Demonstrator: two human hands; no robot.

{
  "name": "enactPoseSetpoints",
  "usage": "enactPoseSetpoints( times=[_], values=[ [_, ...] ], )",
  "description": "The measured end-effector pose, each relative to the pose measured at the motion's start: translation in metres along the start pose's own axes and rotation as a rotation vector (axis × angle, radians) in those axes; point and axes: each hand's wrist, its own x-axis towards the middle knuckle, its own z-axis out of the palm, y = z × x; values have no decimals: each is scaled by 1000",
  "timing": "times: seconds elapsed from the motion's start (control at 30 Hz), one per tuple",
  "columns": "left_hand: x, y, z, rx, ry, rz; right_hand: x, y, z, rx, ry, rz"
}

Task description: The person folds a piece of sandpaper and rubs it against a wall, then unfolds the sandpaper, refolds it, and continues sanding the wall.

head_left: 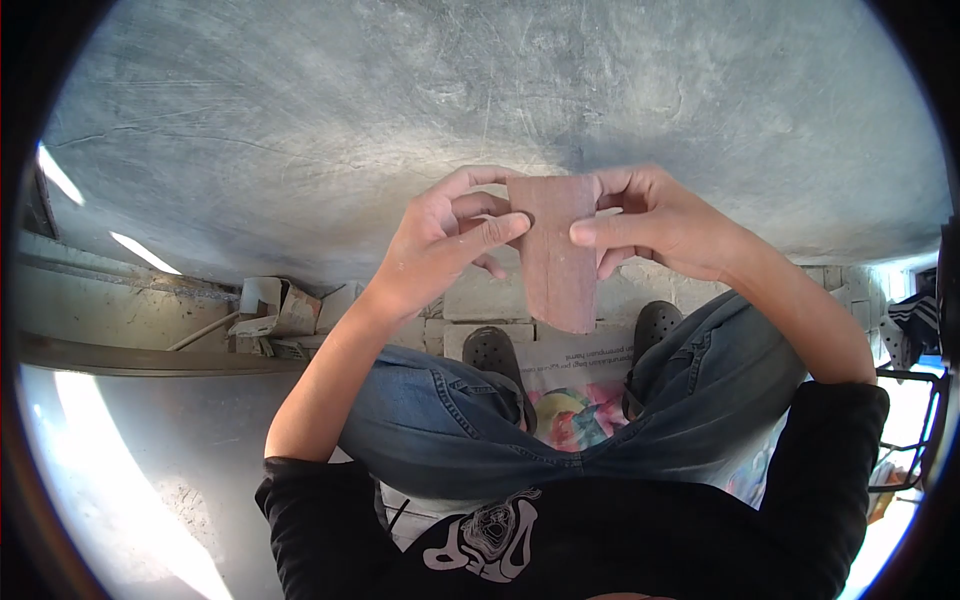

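Observation:
A reddish-brown, slightly tapered flat piece point(560, 258) is held up in front of me, its wider end at the top and its lower end rounded. My left hand point(452, 228) pinches its left edge, thumb on the near face and fingers behind. On the right edge, my right hand point(655, 228) grips in the same way, thumb across the face. Fine vertical lines run down the surface. Both hands are close to the upper half of the piece, and the far-side fingertips are partly hidden by it.
A grey, scratched wall-like surface point(350, 100) fills the area ahead. Broken boxes or blocks point(275, 308) lie at the left by a stick. Below are my clogs point(490, 355) and a printed sheet point(575, 410) on the floor. A dark metal frame point(915, 430) stands at right.

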Motion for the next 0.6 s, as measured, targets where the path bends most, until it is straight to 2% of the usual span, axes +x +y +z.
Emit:
enactPoseSetpoints(
  times=[0.17,0.23,0.27,0.33,0.37,0.43,0.47,0.5,0.53,0.57,0.6],
  values=[
    [-1,-2,7,-16,-79,-38,5,16,9,27,67,-118],
    [1,-6,8,-95,-40,-60,6,16,7,46,87,-330],
    [2,-9,11,-99,-43,-52,5,14,6,38,90,-331],
    [1,-18,15,-37,-111,-119,0,9,7,-306,222,-583],
    [0,-26,13,-43,-111,-107,-3,2,5,-319,221,-583],
    [-2,-39,6,340,-427,-140,-12,-16,-5,-1025,527,-1120],
    [-4,-41,4,329,-422,-127,-11,-24,-18,-1135,592,-1300],
    [-6,-43,2,532,-616,-137,-10,-32,-33,-1241,654,-1483],
    [-9,-44,-1,740,-810,-145,-14,-41,-43,-1252,644,-1484],
    [-13,-45,-2,736,-806,-135,-19,-52,-52,-1505,660,-1493],
    [-19,-46,-2,861,-850,-150,-21,-57,-55,-1759,671,-1488]
  ],
)
